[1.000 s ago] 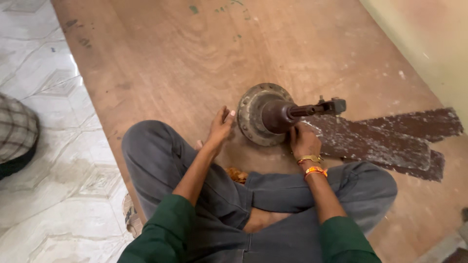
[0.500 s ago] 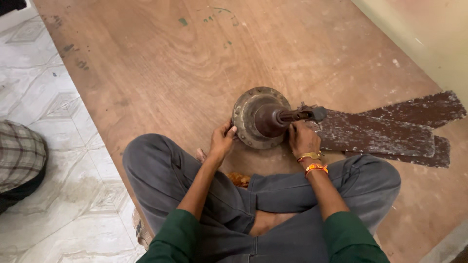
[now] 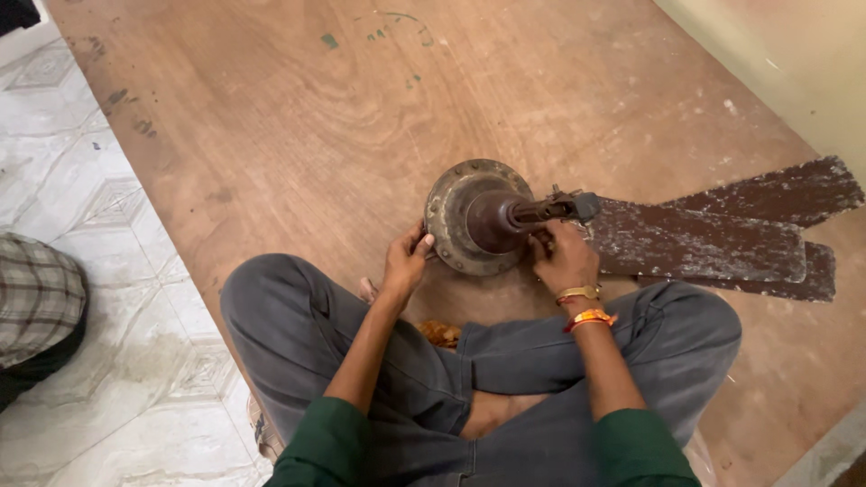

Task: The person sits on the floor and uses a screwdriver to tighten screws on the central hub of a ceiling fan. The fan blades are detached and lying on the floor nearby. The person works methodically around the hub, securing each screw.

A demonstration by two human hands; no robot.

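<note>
A rusty round ceiling-fan motor (image 3: pixel 476 216) with a short shaft (image 3: pixel 550 210) stands on a brown wooden board (image 3: pixel 343 135), right in front of my crossed legs. My left hand (image 3: pixel 405 261) grips the motor's left rim. My right hand (image 3: pixel 564 259) rests against its right side, just under the shaft, fingers curled; whether it grips anything there is hidden. Two bracelets sit on my right wrist.
Dark, flaking fan blades (image 3: pixel 713 239) lie stacked on the board to the right of the motor. A pale wall (image 3: pixel 794 63) rises at the far right. White patterned floor tiles (image 3: pixel 81 180) run along the left, where another person's checked-cloth leg (image 3: pixel 36 302) shows.
The view has shifted slightly, so the motor and blades sit a little lower and more central. Both hands stay on the motor in much the same hold.
</note>
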